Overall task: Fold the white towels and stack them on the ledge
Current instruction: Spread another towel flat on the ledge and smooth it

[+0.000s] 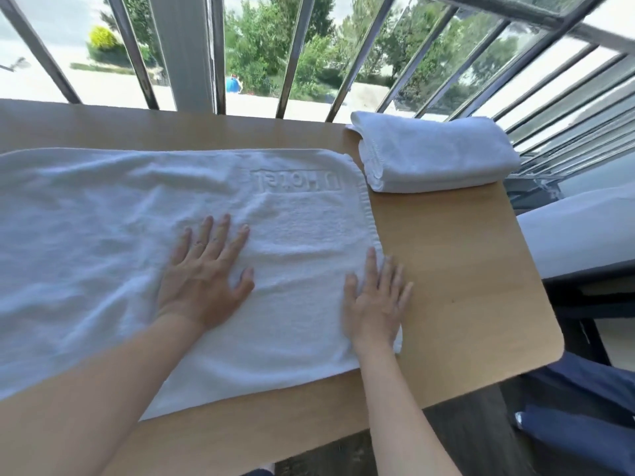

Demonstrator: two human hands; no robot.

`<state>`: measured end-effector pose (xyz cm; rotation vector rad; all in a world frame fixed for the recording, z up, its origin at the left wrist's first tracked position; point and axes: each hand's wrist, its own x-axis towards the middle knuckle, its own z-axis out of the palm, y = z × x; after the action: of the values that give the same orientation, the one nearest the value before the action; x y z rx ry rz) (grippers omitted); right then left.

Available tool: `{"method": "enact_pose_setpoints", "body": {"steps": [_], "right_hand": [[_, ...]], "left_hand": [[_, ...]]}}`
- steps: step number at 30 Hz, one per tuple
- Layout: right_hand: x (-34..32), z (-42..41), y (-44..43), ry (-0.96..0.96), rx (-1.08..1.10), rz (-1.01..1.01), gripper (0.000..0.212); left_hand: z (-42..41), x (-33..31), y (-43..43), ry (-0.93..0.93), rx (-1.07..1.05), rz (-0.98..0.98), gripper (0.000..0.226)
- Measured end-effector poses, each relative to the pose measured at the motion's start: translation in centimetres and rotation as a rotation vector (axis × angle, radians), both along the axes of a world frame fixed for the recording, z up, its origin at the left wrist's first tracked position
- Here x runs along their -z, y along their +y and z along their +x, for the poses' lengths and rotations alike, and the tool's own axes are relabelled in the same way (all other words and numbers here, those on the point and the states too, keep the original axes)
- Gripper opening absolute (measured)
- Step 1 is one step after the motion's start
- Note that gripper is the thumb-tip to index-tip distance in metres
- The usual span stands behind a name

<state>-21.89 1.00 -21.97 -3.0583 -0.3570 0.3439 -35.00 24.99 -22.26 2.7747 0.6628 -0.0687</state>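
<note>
Spread towel (103, 235): laid flat and wrinkled on the counter (464, 269); its left end is cut off by the frame.
Lettering (295, 180): woven in near the far right corner and seen upside down; only "Hotel" can be read.
Left grip (206, 280): pressed flat on the spread towel, fingers straight and spread wide; nothing is held.
Right grip (376, 300): laid flat across the towel's right edge, fingers straight, slightly blurred; the hem beneath is hidden.
Folded towel (443, 156): set at the counter's far right corner, just beside the spread towel; the number of layers cannot be told.
Railing (292, 56): seen behind the counter, tops cut off.
Dark blue fabric (584, 424): partly shown lower right, not identifiable.
</note>
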Motion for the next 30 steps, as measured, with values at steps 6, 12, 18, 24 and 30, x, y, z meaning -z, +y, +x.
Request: {"method": "enact_pose_setpoints", "body": {"steps": [6, 12, 18, 24, 30], "right_hand": [[-0.1, -1.0, 9.7, -0.037, -0.545, 0.267, 0.058], [0.2, 9.6, 13.0, 0.045, -0.488, 0.102, 0.056], [-0.4, 11.2, 16.0, -0.051, -0.307, 0.168, 0.057], [0.8, 9.7, 17.5, 0.043, -0.577, 0.124, 0.061], [0.4, 14.8, 17.0, 0.024, -0.425, 0.064, 0.062]], "left_hand": [[0.1, 0.1, 0.1, -0.007, 0.000, -0.009, 0.074], [0.1, 0.5, 0.2, -0.041, 0.017, 0.051, 0.071], [0.1, 0.9, 0.1, -0.068, 0.012, 0.083, 0.072], [0.2, 1.3, 0.1, -0.084, 0.012, 0.106, 0.073], [0.4, 1.3, 0.1, -0.096, 0.000, 0.100, 0.073]]}}
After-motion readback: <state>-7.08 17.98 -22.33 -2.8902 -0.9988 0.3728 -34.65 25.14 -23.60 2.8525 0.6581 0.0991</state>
